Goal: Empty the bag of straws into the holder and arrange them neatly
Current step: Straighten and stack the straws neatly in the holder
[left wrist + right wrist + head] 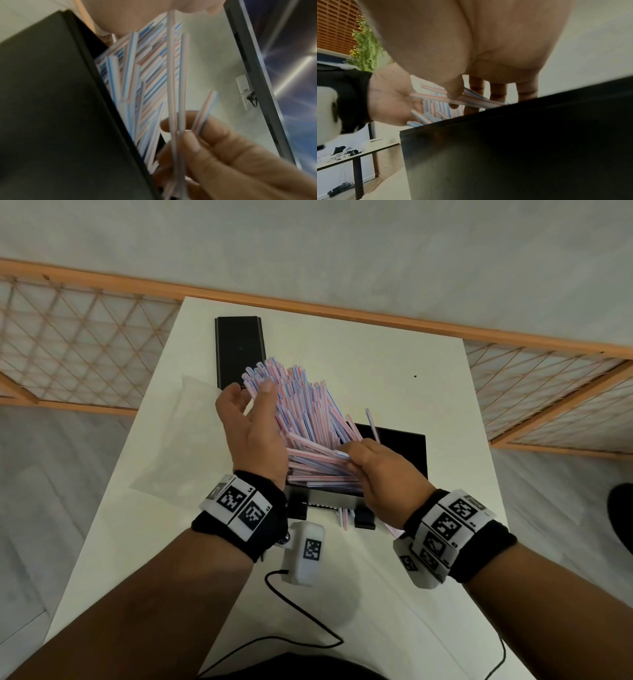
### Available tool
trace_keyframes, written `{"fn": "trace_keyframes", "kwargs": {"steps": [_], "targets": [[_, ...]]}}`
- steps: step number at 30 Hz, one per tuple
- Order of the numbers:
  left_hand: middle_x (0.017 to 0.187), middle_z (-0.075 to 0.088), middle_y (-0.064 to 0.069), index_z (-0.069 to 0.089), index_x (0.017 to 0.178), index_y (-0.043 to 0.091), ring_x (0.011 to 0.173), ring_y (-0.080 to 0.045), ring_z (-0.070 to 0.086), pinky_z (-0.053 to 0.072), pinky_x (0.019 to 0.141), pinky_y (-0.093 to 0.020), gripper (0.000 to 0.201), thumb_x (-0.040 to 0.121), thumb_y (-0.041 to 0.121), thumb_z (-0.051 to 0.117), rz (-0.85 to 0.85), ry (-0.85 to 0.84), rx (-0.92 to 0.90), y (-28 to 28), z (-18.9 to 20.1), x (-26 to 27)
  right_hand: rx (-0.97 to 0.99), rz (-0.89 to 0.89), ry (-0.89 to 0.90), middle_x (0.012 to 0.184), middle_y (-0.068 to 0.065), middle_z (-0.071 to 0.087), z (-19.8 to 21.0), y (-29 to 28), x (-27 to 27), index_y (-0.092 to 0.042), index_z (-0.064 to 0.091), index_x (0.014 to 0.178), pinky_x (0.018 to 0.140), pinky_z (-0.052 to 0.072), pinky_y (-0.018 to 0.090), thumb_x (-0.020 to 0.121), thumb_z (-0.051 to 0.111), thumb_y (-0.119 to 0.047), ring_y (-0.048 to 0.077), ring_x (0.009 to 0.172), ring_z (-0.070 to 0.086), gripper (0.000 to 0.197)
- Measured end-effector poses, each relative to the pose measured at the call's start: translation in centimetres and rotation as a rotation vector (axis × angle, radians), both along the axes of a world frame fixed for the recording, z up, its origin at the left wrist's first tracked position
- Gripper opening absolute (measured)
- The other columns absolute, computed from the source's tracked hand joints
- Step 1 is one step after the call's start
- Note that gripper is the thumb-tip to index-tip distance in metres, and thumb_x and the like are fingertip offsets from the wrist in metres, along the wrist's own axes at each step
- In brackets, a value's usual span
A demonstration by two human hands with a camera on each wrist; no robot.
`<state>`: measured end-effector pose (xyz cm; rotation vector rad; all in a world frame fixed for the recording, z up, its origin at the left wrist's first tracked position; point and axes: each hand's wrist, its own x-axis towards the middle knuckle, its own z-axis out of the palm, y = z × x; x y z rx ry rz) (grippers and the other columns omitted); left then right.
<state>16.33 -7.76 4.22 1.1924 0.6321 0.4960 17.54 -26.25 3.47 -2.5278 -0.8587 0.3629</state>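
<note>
Striped red, white and blue straws (pixel 308 412) stand fanned out in a black box holder (pixel 404 446) on the white table (pixel 376 364). My left hand (pixel 251 390) cups the left side of the bundle, its fingers curled round the upper ends. My right hand (pixel 352 453) pinches a few straws lying crosswise low in the holder. The right wrist view has my right hand's (pixel 458 100) thumb and fingers on those straws (pixel 436 106) above the holder wall (pixel 522 148). In the left wrist view the straws (pixel 150 75) are blurred beside the holder (pixel 51 108).
A black lid (pixel 238 350) lies at the back left of the table. The clear empty bag (pixel 181 433) lies flat to the left. A couple of loose straws (pixel 344 518) lie in front of the holder. A wooden lattice rail (pixel 342 313) runs behind the table.
</note>
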Motion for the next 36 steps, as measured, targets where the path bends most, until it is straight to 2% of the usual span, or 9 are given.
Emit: {"fn": "trace_keyframes", "kwargs": {"steps": [6, 10, 14, 16, 19, 24, 29, 33, 36], "targets": [[0.126, 0.054, 0.015, 0.034, 0.131, 0.031, 0.111, 0.009, 0.056, 0.047, 0.097, -0.015, 0.06, 0.086, 0.044, 0.072, -0.163, 0.064, 0.37, -0.7, -0.8, 0.3, -0.007, 0.086, -0.036, 0.097, 0.006, 0.052, -0.6, 2.2, -0.4, -0.014, 0.056, 0.128, 0.076, 0.049, 0.047, 0.098, 0.039, -0.023, 0.029, 0.087, 0.052, 0.035], [0.12, 0.051, 0.022, 0.034, 0.139, 0.025, 0.099, 0.022, 0.054, 0.044, 0.082, 0.0, 0.054, 0.096, 0.032, 0.066, -0.155, 0.075, 0.388, -0.4, -1.3, 0.2, -0.002, 0.069, -0.009, 0.111, 0.007, 0.054, -0.1, 2.7, -0.5, -0.013, 0.052, 0.136, 0.089, 0.046, 0.038, 0.096, 0.051, -0.031, 0.028, 0.101, 0.053, 0.044], [0.139, 0.053, 0.007, 0.03, 0.147, 0.02, 0.113, -0.001, 0.063, 0.056, 0.099, -0.034, 0.082, 0.082, 0.053, 0.069, -0.097, 0.089, 0.257, -0.1, -1.8, -0.1, 0.034, -0.191, -0.066, 0.086, 0.0, 0.055, 0.8, 0.2, 0.5, -0.013, 0.06, 0.094, 0.069, 0.036, 0.028, 0.089, 0.065, -0.037, 0.02, 0.079, 0.051, 0.025], [0.148, 0.046, 0.001, 0.029, 0.148, 0.021, 0.12, -0.013, 0.062, 0.055, 0.101, -0.042, 0.094, 0.073, 0.062, 0.068, -0.073, 0.094, 0.211, 0.0, -1.9, -0.3, -0.146, -0.309, -0.031, 0.081, 0.0, 0.054, 1.0, -1.1, 1.7, -0.013, 0.056, 0.087, 0.065, 0.034, 0.027, 0.087, 0.066, -0.037, 0.02, 0.075, 0.049, 0.026], [0.146, 0.047, -0.001, 0.032, 0.145, 0.019, 0.113, -0.009, 0.064, 0.056, 0.099, -0.042, 0.087, 0.077, 0.058, 0.068, -0.086, 0.105, 0.222, -0.1, -1.9, -0.5, -0.382, -0.333, 0.189, 0.088, 0.002, 0.059, 0.4, -1.3, 2.8, -0.015, 0.055, 0.089, 0.057, 0.04, 0.026, 0.084, 0.064, -0.039, 0.02, 0.075, 0.054, 0.026], [0.125, 0.061, 0.003, 0.035, 0.14, 0.016, 0.096, 0.005, 0.067, 0.058, 0.089, -0.024, 0.071, 0.087, 0.047, 0.069, -0.118, 0.135, 0.221, 0.0, -2.4, -0.2, -0.316, -0.308, 0.318, 0.089, 0.003, 0.058, -0.7, 0.3, 3.2, -0.017, 0.053, 0.093, 0.052, 0.036, 0.022, 0.09, 0.056, -0.028, 0.017, 0.072, 0.054, 0.012], [0.109, 0.06, 0.015, 0.038, 0.137, 0.013, 0.084, 0.016, 0.064, 0.05, 0.072, -0.005, 0.048, 0.098, 0.023, 0.065, -0.146, 0.103, 0.24, -0.2, -2.3, -0.4, -0.235, -0.263, 0.363, 0.101, 0.005, 0.061, -0.6, 0.8, 3.1, -0.017, 0.052, 0.11, 0.074, 0.04, 0.024, 0.091, 0.059, -0.022, 0.025, 0.092, 0.058, 0.021], [0.113, 0.059, 0.014, 0.039, 0.136, 0.012, 0.093, 0.009, 0.065, 0.054, 0.086, -0.019, 0.057, 0.091, 0.034, 0.066, -0.121, 0.051, 0.194, -0.3, -1.5, -0.6, -0.135, -0.246, 0.342, 0.097, 0.004, 0.061, -0.8, 0.9, 2.9, -0.023, 0.046, 0.101, 0.073, 0.037, 0.025, 0.097, 0.054, -0.021, 0.024, 0.088, 0.056, 0.009], [0.132, 0.054, 0.001, 0.038, 0.14, 0.011, 0.117, -0.011, 0.06, 0.052, 0.101, -0.037, 0.078, 0.081, 0.055, 0.064, -0.085, 0.003, 0.182, -0.3, -0.5, -0.8, -0.022, -0.226, 0.254, 0.092, 0.005, 0.061, -0.3, 0.7, 2.8, -0.018, 0.049, 0.103, 0.071, 0.038, 0.028, 0.097, 0.052, -0.016, 0.026, 0.084, 0.057, 0.007]]}}
